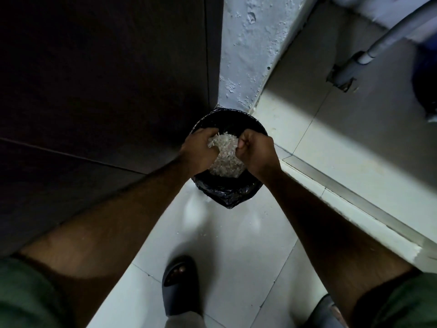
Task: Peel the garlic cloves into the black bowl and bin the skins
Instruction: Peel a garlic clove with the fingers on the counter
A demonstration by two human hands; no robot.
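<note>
two hands, left hand [197,151] and right hand [256,153], gripping a clump of garlic skins [224,152], over black-lined bin [227,192]

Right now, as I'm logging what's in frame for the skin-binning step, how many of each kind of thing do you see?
Bare hands: 2, left hand, right hand
Round bin lined with a black plastic bag: 1
Pale heap of garlic skins: 1
Dark slide sandals: 2
Total: 6

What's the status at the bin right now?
Left hand and right hand both gripping garlic skins. Skins held over black-lined bin. Nothing in the way.
</note>
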